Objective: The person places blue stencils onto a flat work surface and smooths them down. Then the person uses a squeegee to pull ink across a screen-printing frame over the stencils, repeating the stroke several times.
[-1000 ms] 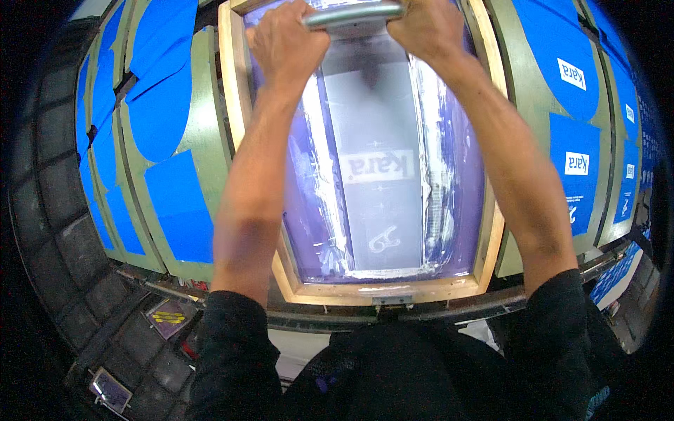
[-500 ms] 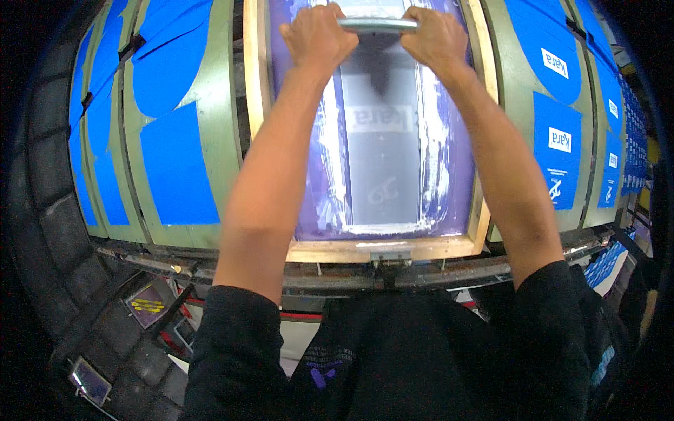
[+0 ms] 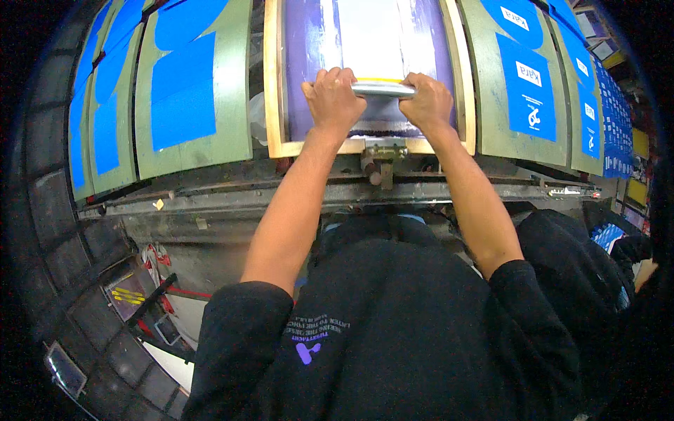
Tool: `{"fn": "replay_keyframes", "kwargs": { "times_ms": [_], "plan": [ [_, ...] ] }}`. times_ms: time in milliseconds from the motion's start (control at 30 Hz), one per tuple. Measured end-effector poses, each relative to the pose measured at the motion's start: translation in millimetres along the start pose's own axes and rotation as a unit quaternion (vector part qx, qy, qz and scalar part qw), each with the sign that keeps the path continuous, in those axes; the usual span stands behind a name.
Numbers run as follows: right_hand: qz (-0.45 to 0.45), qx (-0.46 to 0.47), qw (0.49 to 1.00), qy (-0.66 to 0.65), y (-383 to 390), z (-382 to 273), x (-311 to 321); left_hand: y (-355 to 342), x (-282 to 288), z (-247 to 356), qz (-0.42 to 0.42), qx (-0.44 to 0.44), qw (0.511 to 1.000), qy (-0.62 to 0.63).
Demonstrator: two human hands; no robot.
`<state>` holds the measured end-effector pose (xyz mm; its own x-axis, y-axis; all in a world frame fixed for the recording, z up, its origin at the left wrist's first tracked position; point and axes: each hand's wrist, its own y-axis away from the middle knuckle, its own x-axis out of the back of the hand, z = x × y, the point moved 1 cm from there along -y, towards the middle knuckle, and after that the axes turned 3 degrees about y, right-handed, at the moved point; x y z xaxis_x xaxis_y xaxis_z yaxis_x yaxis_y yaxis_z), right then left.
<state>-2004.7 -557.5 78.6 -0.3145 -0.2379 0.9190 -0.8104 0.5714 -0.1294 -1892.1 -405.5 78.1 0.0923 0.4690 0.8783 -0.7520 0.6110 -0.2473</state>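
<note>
Both hands grip one squeegee (image 3: 382, 89), a pale metallic bar with a thin yellow strip along its far side. My left hand (image 3: 332, 104) is closed round its left end, and my right hand (image 3: 427, 100) round its right end. The squeegee is over the near part of a wood-framed printing screen (image 3: 467, 84) with purple mesh. White ink streaks (image 3: 418, 35) run along the mesh beyond the bar. A dark strip of mesh shows between my wrists, near the frame's front rail. The squeegee's lower edge is hidden.
Green boards bearing blue fabric pieces stand left (image 3: 235, 105) and right (image 3: 484, 105) of the screen; the right pieces carry white prints. A metal clamp (image 3: 382, 154) sits at the frame's front edge, above a long table rail (image 3: 232, 200). Another person's dark clothing (image 3: 562, 245) is at right.
My hands have drawn the squeegee toward me, from the far part of the screen to near its front rail. The view has shifted too.
</note>
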Motion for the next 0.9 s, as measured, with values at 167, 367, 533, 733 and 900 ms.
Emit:
{"fn": "replay_keyframes", "kwargs": {
  "times_ms": [167,367,533,733,900],
  "plan": [
    [0.016,0.021,0.999,-0.021,62,0,9,60,13,13,-0.004,0.003,1.0,-0.002],
    [0.036,0.019,0.998,-0.046,97,2,7,92,22,22,-0.009,0.005,1.0,0.011],
    [-0.083,0.045,0.995,-0.039,97,0,28,90,40,19,-0.135,-0.008,0.99,0.033],
    [0.018,-0.14,0.955,-0.262,69,79,40,51,58,-86,0.097,0.175,0.977,0.077],
    [0.056,-0.236,0.97,-0.016,56,153,-7,35,29,-138,-0.032,0.193,0.981,-0.018]
  ]
}}
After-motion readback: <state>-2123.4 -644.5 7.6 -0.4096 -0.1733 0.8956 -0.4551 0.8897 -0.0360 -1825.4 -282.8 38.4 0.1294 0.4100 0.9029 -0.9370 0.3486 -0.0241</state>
